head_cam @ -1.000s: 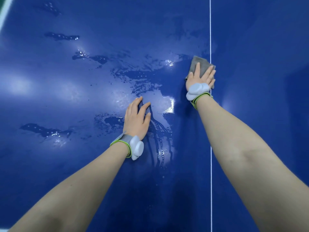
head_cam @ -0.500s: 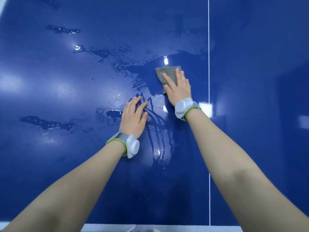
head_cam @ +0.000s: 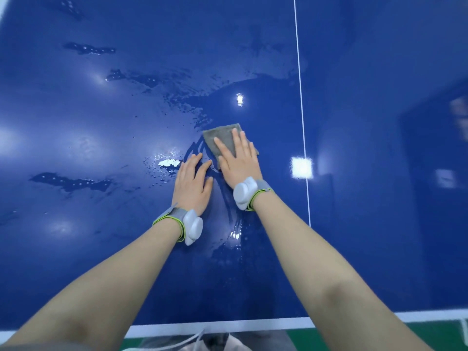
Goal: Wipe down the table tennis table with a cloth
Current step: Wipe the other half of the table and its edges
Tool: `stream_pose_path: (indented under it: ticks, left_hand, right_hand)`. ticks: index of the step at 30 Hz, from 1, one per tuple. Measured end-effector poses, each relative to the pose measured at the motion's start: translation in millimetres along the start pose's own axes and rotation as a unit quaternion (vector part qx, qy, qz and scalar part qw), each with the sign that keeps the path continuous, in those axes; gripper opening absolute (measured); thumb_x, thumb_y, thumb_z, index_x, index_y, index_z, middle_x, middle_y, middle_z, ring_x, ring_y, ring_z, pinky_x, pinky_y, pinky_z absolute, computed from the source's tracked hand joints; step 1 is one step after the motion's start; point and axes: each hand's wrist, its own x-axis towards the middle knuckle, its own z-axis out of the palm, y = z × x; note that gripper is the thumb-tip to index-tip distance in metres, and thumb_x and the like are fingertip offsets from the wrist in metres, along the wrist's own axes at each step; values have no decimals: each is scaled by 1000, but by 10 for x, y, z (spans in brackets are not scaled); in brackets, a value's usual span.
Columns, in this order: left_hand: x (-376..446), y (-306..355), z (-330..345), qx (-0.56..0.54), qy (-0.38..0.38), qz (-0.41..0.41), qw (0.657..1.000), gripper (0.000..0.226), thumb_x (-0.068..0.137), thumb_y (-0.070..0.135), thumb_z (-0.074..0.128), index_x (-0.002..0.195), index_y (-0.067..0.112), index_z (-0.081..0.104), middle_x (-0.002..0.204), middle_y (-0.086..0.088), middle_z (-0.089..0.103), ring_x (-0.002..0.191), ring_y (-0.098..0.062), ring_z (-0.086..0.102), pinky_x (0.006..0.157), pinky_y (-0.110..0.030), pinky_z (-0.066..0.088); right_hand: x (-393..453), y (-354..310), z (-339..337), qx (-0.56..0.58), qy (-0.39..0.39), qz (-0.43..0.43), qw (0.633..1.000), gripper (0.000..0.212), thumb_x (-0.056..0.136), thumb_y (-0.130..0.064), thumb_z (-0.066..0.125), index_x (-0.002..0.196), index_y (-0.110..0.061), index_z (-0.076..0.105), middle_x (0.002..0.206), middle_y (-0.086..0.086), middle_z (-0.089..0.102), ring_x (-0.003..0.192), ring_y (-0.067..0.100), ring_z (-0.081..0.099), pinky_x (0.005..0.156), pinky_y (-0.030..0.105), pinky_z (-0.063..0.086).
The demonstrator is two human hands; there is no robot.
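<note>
Both hands lie flat with straight fingers on the blue worktop (head_cam: 379,173): right hand (head_cam: 239,162) presses the grey cloth (head_cam: 222,138), left hand (head_cam: 192,183) just beside it. Water puddles (head_cam: 71,182) shine leftward, white line (head_cam: 302,148) runs rightward.

The blue table tennis table top (head_cam: 354,122) is smooth and glossy, mirroring ceiling lights as bright patches. Wet streaks and beaded droplets (head_cam: 71,182) lie on its left half. The folded grey cloth (head_cam: 222,138) looks matt and finely napped, perhaps microfibre. Each wrist carries a white smooth plastic pod (head_cam: 193,225) on a grey woven band (head_cam: 172,215) edged in lime.
</note>
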Motion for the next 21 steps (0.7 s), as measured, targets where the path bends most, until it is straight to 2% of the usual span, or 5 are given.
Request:
stream_pose_path:
  ticks: [4, 8, 13, 18, 21]
  left_hand:
    - [-66, -24, -17, 3, -4, 6, 1000, 41, 96, 17, 42, 135, 7, 44, 149, -12, 29, 141, -28, 20, 117, -40, 11]
    - [-171, -56, -36, 7, -12, 9, 1000, 45, 93, 23, 38, 135, 7, 45, 148, -11, 30, 140, -29, 21, 116, -41, 11]
    - [-252, -98, -50, 16, -23, 13, 1000, 49, 90, 24, 36, 134, 4, 45, 148, -15, 30, 139, -32, 23, 116, -43, 14]
    - [-358, -137, -42, 22, -21, 21, 999, 42, 95, 14, 47, 136, 5, 42, 150, -13, 27, 141, -30, 19, 117, -40, 11]
    - [-404, -138, -44, 19, -24, 17, 999, 45, 95, 22, 40, 136, 5, 42, 150, -13, 27, 141, -30, 19, 117, -40, 11]
  right_hand:
    - [-113, 357, -10, 45, 37, 161, 985, 50, 104, -34, 22, 151, -35, 5, 159, 10, -13, 146, 24, -14, 117, 39, -7]
    - [-217, 327, 16, 38, 32, 223, 974, 53, 104, -34, 21, 151, -30, -1, 158, 13, -15, 145, 28, -15, 116, 43, -7]
    - [-390, -124, 153, 20, 21, 150, 988, 54, 103, -36, 21, 151, -32, -4, 158, 11, -16, 145, 28, -17, 115, 42, -10]
    - [-676, -125, 177, 24, 9, 37, 999, 51, 104, -31, 24, 151, -32, 6, 159, 8, -11, 146, 24, -14, 114, 35, -14]
    - [-766, 154, 157, 50, 35, 100, 993, 52, 102, -27, 29, 151, -33, 12, 159, 9, -11, 146, 23, -12, 116, 38, -10]
